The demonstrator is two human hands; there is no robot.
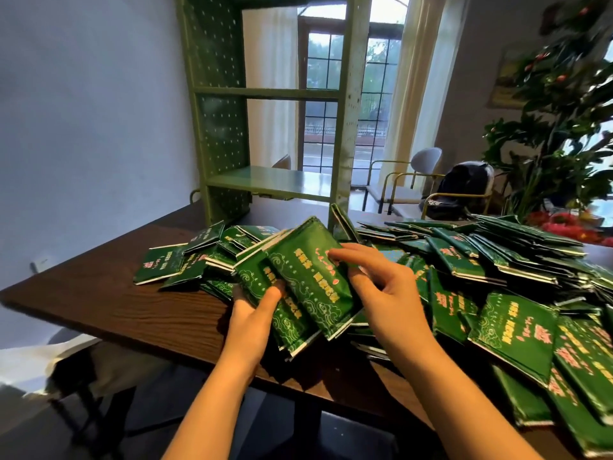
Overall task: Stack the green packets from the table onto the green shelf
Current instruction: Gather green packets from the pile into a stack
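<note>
A small bundle of green packets (298, 287) with pink and yellow print is lifted just above the table. My left hand (255, 310) grips the bundle from below, thumb on its face. My right hand (374, 283) pinches the top packet at its right edge. A large loose pile of the same green packets (481, 270) spreads over the dark wooden table (109, 303), mostly to the right. The green metal shelf (265, 180) stands on the table behind the pile; the boards in view hold nothing.
A white wall runs along the left. Behind the shelf are glass doors and curtains. Chairs with a dark bag (461, 190) and a leafy plant (557, 127) stand at the right. The table's near edge is close to my arms.
</note>
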